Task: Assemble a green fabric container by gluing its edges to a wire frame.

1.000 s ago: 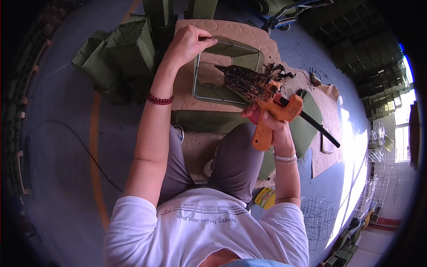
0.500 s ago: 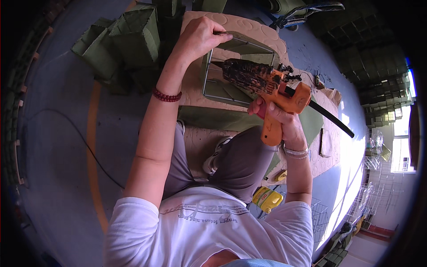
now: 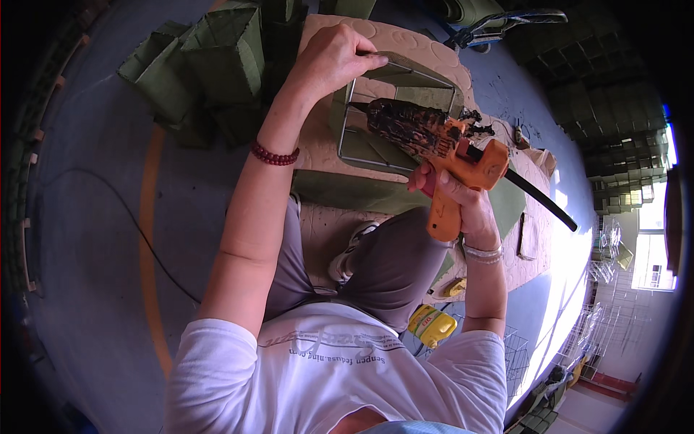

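Note:
In my right hand is an orange hot glue gun, its front caked with dark residue and a black glue stick jutting from its back. Its nozzle points left over an open box of green felt-like material with a metal wire frame along its rim. My left hand pinches the far left rim of this box, thumb and fingers pressed together on the green edge. Whether the nozzle touches the wire or the material I cannot tell. The box's near right corner is hidden behind the gun and right hand.
Green open boxes stand at the far left. Beige patterned matting lies under the work, and a yellow container sits by my right leg. A dark cable crosses the floor at left. Stacked green pieces and wire frames line the right.
My left hand, the box and the glue gun have all shifted slightly to the right. Both grips look the same as before.

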The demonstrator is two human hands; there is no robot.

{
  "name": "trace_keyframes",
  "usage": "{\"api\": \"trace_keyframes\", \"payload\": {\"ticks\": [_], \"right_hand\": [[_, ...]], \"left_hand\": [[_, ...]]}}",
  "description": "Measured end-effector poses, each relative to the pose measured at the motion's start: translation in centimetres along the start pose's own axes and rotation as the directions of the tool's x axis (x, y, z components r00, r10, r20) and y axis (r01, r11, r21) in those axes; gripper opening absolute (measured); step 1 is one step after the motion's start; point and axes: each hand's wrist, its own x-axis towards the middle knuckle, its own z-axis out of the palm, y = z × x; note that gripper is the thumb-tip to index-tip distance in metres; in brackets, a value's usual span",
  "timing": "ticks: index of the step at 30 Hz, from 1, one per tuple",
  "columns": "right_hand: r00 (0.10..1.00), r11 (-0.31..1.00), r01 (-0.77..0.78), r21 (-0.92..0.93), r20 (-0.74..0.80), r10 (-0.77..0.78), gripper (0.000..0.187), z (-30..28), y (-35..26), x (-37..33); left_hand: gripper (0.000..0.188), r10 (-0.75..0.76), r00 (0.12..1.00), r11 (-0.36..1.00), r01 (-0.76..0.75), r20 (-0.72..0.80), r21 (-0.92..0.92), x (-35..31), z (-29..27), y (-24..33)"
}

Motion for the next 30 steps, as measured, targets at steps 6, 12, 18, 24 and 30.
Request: {"api": "trace_keyframes", "payload": {"ticks": [6,12,18,24,30], "right_hand": [[0.998,0.998,-0.048,-0.041,-0.029,0.047,0.038,-0.32,-0.26,0.31],[0.997,0.997,-0.071,-0.025,-0.039,0.07,0.037,0.02,-0.3,0.02],[0.998,0.996,-0.065,-0.068,-0.023,0.064,0.037,-0.3,-0.11,0.11],[0.997,0.995,-0.08,-0.055,-0.002,0.08,0.037,-0.11,0.05,-0.51],[0.996,0.996,-0.088,-0.03,-0.029,0.087,0.039,-0.18,0.57,-0.58]], "left_hand": [[0.031,0.013,1.0,1.0,-0.013,-0.004,0.011,-0.05,0.08,0.18],[0.031,0.008,1.0,1.0,-0.008,0.006,0.012,0.03,0.27,-0.61],[0.031,0.003,1.0,1.0,-0.004,0.029,0.01,-0.04,0.03,-0.14],[0.031,0.029,1.0,1.0,-0.029,0.002,0.008,-0.15,0.02,-0.17],[0.031,0.009,1.0,1.0,-0.009,0.008,-0.006,-0.09,0.09,-0.07]]}}
